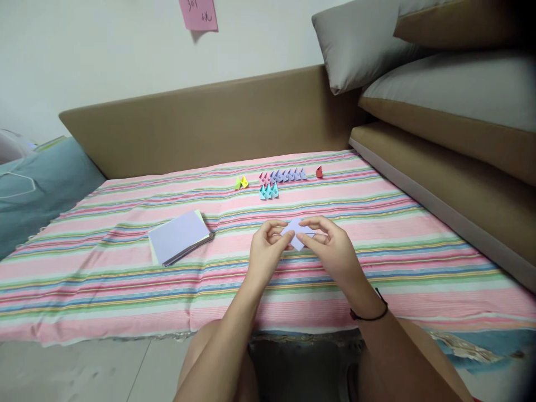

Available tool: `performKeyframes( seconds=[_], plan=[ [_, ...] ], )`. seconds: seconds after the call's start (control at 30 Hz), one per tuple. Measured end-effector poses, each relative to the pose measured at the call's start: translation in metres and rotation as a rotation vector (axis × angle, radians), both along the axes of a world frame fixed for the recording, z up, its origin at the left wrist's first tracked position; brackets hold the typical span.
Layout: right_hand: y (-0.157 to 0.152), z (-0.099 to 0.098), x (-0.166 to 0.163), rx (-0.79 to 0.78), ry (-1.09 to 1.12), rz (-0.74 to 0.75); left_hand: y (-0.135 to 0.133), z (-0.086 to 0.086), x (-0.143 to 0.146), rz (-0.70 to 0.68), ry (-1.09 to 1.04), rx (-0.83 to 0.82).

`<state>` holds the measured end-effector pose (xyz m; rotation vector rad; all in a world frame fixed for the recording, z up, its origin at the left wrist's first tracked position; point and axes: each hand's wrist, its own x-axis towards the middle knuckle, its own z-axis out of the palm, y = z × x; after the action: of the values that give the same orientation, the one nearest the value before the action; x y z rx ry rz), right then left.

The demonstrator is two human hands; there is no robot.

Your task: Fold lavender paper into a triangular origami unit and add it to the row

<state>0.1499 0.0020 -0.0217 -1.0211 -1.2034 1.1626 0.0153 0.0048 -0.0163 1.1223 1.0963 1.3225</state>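
Overall, striped cloth (125, 301): we work above it; its front edge lies between the hands and our body.
Brown backrest (209, 120): bounds the far side, well apart from the hands.
Piled cushions (452, 89): bound the right side.
Paper stack (178, 235): lies left of the left hand, with a bare strip of cloth between.
Left hand (268, 245): narrow grip; we pinch the left corner of the paper.
Right hand (330, 243): narrow grip; we pinch the right side. Neither hand is nearer; both touch the paper.
Pink and purple row (285, 176): stands beyond the hands, towards the backrest.
Lilac paper (298, 228): sits between both sets of fingers, a diamond with one corner towards us. Fingers cover its sides, so we cannot fix a long axis or tell whether it touches the cloth.
Turquoise pieces (268, 192): stand just in front of the row, with striped cloth between them and our fingers.
Yellow pair (243, 182): stands left of the row.
Red piece (320, 172): stands alone, right of the row.
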Motion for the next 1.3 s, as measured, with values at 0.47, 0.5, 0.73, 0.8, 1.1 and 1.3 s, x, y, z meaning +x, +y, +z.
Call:
performKeyframes(
  seconds=[0.47,0.5,0.73,0.8,1.1,1.3],
  plan=[
    [-0.005,0.001,-0.003,0.215,-0.381,0.130,0.005,0.003,-0.015,0.137,-0.049,0.045],
    [-0.004,0.001,-0.002,0.219,-0.377,0.118,0.005,0.003,-0.015,0.134,-0.024,0.057],
    [-0.005,0.005,0.004,0.233,-0.337,0.102,0.002,0.003,-0.015,0.072,0.068,0.053],
    [-0.006,0.006,0.005,0.220,-0.333,0.062,0.001,0.003,-0.014,0.038,0.093,0.089],
    [-0.004,0.009,0.007,0.289,-0.323,-0.013,-0.002,0.006,-0.007,-0.074,0.213,0.205],
    [-0.007,0.014,0.007,0.326,-0.271,-0.088,-0.006,0.009,-0.001,-0.105,0.094,0.149]
  ],
)
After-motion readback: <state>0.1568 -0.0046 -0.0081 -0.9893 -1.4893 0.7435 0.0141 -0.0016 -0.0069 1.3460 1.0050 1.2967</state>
